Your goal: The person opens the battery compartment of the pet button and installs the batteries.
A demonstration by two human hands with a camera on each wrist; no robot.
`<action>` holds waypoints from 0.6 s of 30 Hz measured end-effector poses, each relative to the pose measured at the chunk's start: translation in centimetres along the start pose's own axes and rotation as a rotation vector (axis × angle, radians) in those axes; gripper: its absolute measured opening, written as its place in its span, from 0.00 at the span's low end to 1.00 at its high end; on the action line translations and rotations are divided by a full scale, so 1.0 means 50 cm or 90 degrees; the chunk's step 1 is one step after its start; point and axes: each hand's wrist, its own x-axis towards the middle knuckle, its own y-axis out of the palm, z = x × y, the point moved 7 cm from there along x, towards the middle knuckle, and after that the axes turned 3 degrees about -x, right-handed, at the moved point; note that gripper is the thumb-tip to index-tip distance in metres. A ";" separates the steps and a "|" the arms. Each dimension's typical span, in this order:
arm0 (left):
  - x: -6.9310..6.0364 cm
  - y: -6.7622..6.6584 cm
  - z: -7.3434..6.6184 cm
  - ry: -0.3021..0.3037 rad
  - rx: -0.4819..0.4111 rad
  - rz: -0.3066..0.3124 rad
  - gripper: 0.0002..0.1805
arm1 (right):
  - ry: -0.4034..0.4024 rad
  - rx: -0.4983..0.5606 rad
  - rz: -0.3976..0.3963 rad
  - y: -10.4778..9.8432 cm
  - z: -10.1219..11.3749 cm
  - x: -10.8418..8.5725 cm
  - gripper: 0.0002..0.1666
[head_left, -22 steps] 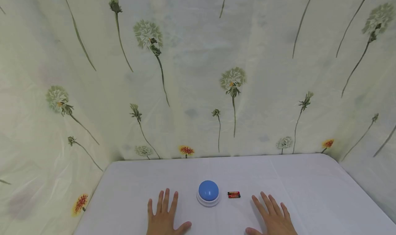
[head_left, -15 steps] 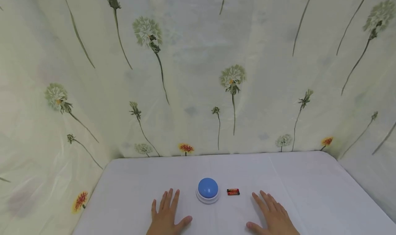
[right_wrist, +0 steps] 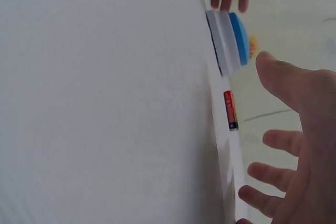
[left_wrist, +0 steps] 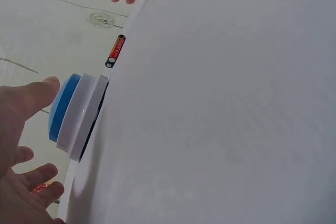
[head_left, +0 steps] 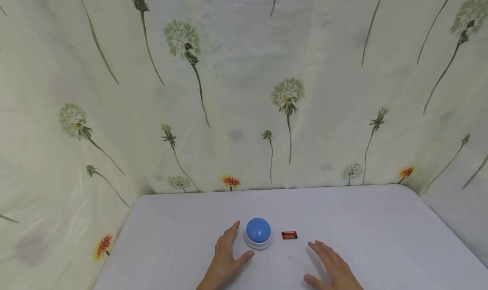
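Observation:
A blue dome button (head_left: 258, 230) on a round white base stands on the table, with two red and black batteries (head_left: 289, 235) lying side by side to its right. My left hand (head_left: 225, 256) is just left of the button, thumb and fingers spread apart, holding nothing. In the left wrist view that hand (left_wrist: 23, 140) has its thumb near the blue dome (left_wrist: 64, 107). Right of and nearer than the batteries, my right hand (head_left: 332, 268) is empty, its fingers extended and thumb apart. The right wrist view shows this hand (right_wrist: 299, 145) beside the batteries (right_wrist: 230, 110).
A white cloth covers the table (head_left: 175, 222). Behind it and at both sides hangs a pale curtain (head_left: 236, 112) printed with dandelions and orange flowers, meeting the table's back edge.
My left hand has moved right and turned on its side, coming close to the button. The right hand has tilted a little, staying in about the same place. The button and batteries remain in place.

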 end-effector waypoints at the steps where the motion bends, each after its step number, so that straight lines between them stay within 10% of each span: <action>1: 0.004 0.005 -0.001 0.003 -0.010 -0.003 0.47 | -0.005 0.003 0.000 0.004 0.005 -0.001 0.45; 18: 0.058 0.052 -0.015 -0.002 0.043 -0.080 0.54 | -0.088 0.049 0.153 0.051 0.093 0.022 0.44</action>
